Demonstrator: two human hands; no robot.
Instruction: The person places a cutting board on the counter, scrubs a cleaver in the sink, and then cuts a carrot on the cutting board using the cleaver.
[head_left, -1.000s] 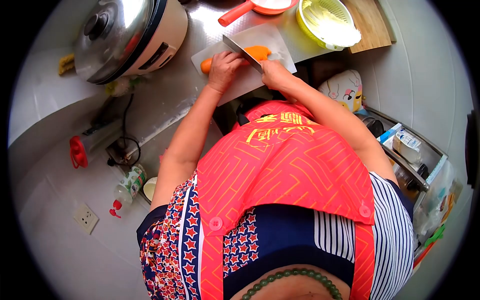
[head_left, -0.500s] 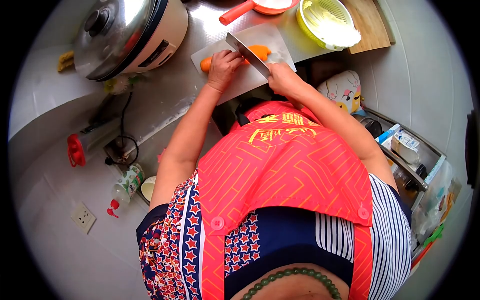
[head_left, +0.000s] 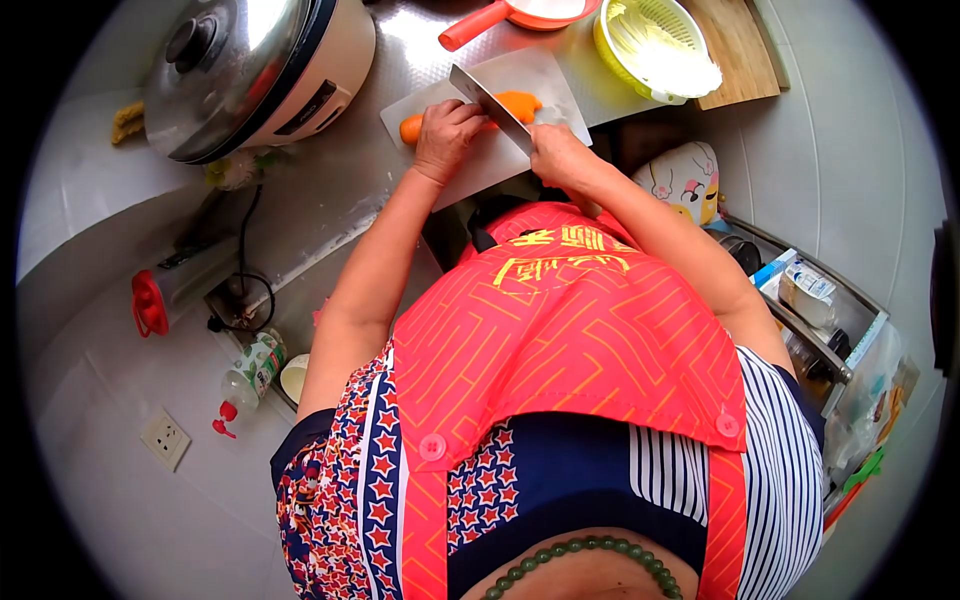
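An orange carrot (head_left: 411,128) lies across a pale cutting board (head_left: 488,172). My left hand (head_left: 446,140) is closed over its middle, fingertips curled close to the blade. In my right hand (head_left: 562,157) is the handle of a kitchen knife (head_left: 494,107), a broad-bladed one. The blade stands across the carrot, just right of my left fingers. Orange carrot slices (head_left: 521,104) lie on the far side of the blade, and whether they are fully cut apart is hard to see.
A large cooker with a lid (head_left: 290,90) stands left of the board. Behind it are a red-handled pan (head_left: 480,24) and a yellow-green basket (head_left: 612,50) of pale shreds. A wooden board (head_left: 735,50) leans at the right wall, above a rack (head_left: 815,340) with bottles.
The knife and my right hand have shifted very slightly left. My left hand keeps its place on the carrot.
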